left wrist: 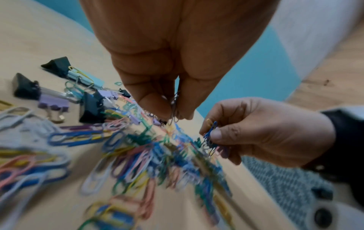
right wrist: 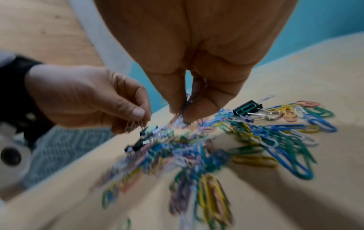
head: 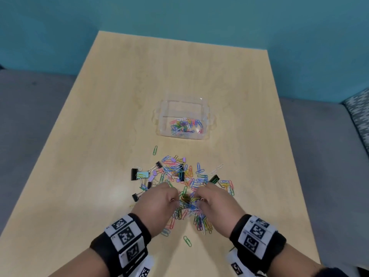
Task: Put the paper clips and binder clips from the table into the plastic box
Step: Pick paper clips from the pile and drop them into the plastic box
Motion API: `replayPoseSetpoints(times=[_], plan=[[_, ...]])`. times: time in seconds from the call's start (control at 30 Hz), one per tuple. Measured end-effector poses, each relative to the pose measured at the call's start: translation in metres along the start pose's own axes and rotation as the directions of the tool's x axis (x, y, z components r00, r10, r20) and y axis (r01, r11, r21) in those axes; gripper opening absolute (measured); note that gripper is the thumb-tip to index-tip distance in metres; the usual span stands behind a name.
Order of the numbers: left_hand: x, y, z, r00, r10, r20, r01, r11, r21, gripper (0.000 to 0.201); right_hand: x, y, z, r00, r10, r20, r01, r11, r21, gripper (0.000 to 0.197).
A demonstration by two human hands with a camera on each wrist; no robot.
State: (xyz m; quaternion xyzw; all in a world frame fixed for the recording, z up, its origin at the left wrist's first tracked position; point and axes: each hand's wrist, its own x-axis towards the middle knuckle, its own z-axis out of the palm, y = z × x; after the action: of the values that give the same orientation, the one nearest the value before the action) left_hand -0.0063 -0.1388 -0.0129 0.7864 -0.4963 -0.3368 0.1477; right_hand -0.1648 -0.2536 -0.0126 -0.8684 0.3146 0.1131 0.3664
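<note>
Both hands (head: 186, 198) pinching paper clips (left wrist: 209, 137) (plastic box (head: 183, 118) head-view only).

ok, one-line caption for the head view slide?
Both hands pinch paper clips from the pile; plastic box partly filled.

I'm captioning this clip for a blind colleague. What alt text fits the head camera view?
Both hands, the left hand and right hand, pinch paper clips over a colourful pile of paper clips and binder clips on a light wooden table. Beyond the pile, a clear plastic box already holds some paper clips.
</note>
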Motion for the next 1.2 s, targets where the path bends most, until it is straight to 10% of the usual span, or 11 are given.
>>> replayPoseSetpoints(times=[0.27,0.77,0.93,1.03,1.2], plan=[[0.075,0.013,-0.071,0.972,-0.199,-0.123,0.113,0.859,-0.499,0.013,0.079,-0.007,-0.073,0.98,0.189,-0.058,-0.116,0.788,0.604,0.015],[0.149,0.016,-0.098,0.917,-0.312,-0.249,0.031,0.679,-0.734,0.017,0.159,-0.005,-0.106,0.915,0.3,-0.27,-0.111,0.83,0.547,0.011],[0.101,-0.011,-0.064,0.953,-0.089,-0.289,0.086,0.996,-0.022,0.021,0.105,0.0,-0.07,0.978,-0.001,-0.211,-0.036,0.984,-0.172,0.031],[0.092,-0.022,-0.039,0.984,-0.012,-0.178,0.079,0.924,0.374,0.026,0.106,-0.009,-0.042,0.981,-0.193,-0.001,0.172,0.876,-0.452,0.046],[0.091,-0.028,-0.019,0.987,-0.021,-0.16,0.089,0.9,0.428,0.026,0.13,-0.025,-0.024,0.976,-0.219,0.018,0.192,0.81,-0.554,0.054]])
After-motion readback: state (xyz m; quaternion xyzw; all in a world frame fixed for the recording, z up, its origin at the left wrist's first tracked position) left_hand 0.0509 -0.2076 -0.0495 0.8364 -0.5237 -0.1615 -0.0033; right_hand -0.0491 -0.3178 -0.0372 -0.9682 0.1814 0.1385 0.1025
